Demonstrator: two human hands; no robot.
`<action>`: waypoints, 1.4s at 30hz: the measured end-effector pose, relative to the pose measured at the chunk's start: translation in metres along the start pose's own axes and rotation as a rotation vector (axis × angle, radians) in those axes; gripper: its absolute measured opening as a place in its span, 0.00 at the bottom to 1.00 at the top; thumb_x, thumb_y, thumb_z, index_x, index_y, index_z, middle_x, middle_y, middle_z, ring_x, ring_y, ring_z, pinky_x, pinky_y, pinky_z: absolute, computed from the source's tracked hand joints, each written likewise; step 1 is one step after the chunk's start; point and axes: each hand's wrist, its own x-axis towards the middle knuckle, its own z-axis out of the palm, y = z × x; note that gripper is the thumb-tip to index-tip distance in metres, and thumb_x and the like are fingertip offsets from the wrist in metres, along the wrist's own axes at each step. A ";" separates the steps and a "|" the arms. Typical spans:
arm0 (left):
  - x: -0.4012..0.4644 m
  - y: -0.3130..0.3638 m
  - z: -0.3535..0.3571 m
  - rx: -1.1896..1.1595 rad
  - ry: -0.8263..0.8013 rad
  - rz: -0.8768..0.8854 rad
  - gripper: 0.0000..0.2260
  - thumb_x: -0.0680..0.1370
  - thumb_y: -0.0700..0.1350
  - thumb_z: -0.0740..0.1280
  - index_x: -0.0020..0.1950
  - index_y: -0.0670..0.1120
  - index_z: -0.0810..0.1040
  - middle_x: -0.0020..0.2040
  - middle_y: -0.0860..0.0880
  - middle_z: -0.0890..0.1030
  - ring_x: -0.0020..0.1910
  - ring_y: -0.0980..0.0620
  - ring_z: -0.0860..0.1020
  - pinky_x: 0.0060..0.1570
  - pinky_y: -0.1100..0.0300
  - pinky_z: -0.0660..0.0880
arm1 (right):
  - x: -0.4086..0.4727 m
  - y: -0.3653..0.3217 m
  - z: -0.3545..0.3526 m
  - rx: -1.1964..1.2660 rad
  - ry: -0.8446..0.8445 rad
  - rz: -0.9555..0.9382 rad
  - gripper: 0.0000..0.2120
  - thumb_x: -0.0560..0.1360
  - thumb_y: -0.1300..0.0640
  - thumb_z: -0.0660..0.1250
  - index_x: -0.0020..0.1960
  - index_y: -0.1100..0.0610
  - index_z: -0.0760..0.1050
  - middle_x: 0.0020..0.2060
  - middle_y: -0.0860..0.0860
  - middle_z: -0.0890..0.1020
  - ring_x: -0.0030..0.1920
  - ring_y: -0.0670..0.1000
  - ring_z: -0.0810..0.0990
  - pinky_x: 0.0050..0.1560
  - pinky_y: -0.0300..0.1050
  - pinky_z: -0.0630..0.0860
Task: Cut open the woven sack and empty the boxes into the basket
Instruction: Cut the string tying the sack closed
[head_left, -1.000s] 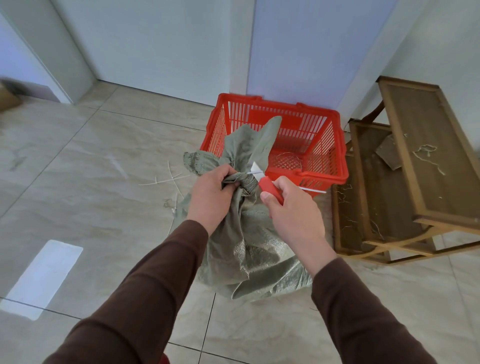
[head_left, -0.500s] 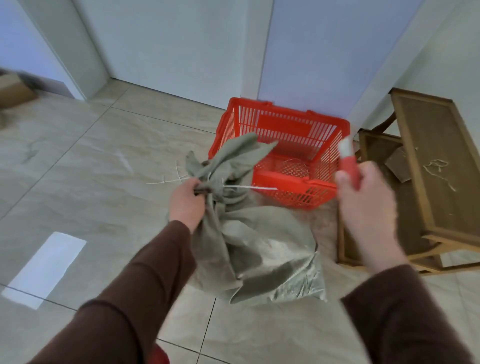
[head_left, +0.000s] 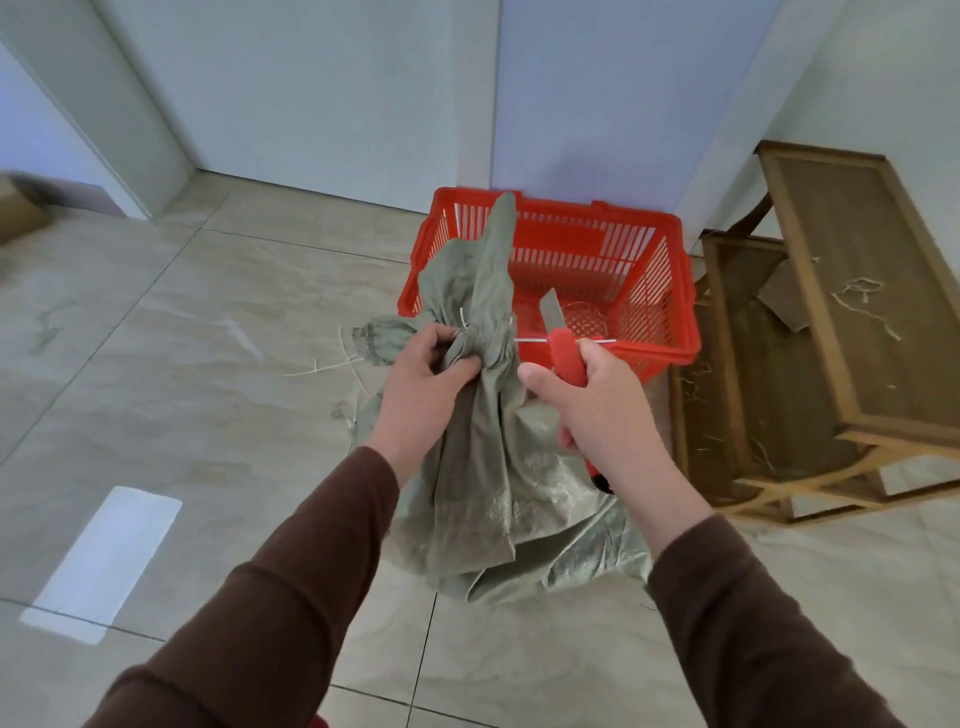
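A grey-green woven sack (head_left: 498, 499) stands on the tiled floor, its neck bunched and tied with a thin white cord. My left hand (head_left: 421, 384) grips the sack's neck just below the tie. My right hand (head_left: 597, 410) holds a red-handled utility knife (head_left: 563, 351), blade pointing up, just right of the neck. Behind the sack sits a red plastic basket (head_left: 670, 291) holding only some loose string. The sack's floppy top leans over the basket's near left corner. The boxes are hidden inside the sack.
A wooden stand (head_left: 831, 332) littered with string scraps lies against the wall to the right of the basket. Bits of white string (head_left: 322, 366) lie on the floor left of the sack. White doors and walls close off the back.
My right hand had swung the knife away to the right and has now come back beside the sack's neck. My left hand has kept its grip on the neck.
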 end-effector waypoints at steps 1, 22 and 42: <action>-0.002 0.004 0.002 -0.062 -0.018 -0.021 0.05 0.75 0.42 0.70 0.50 0.48 0.79 0.49 0.46 0.85 0.50 0.44 0.83 0.60 0.43 0.78 | 0.002 0.001 0.001 0.045 0.032 0.023 0.20 0.74 0.43 0.74 0.48 0.60 0.75 0.30 0.50 0.76 0.22 0.48 0.76 0.29 0.46 0.73; 0.028 -0.003 -0.064 -0.251 0.557 -0.208 0.17 0.84 0.39 0.59 0.72 0.46 0.73 0.36 0.47 0.73 0.28 0.57 0.73 0.34 0.64 0.78 | 0.009 0.001 -0.007 0.534 0.040 0.176 0.03 0.80 0.59 0.70 0.50 0.51 0.81 0.37 0.57 0.75 0.21 0.47 0.65 0.21 0.39 0.64; -0.001 0.062 0.001 -0.557 -0.087 -0.245 0.17 0.83 0.45 0.63 0.68 0.39 0.76 0.61 0.38 0.83 0.61 0.39 0.81 0.58 0.48 0.81 | -0.007 -0.008 0.014 0.336 -0.171 -0.058 0.11 0.76 0.47 0.75 0.57 0.47 0.81 0.40 0.51 0.84 0.29 0.47 0.76 0.28 0.38 0.71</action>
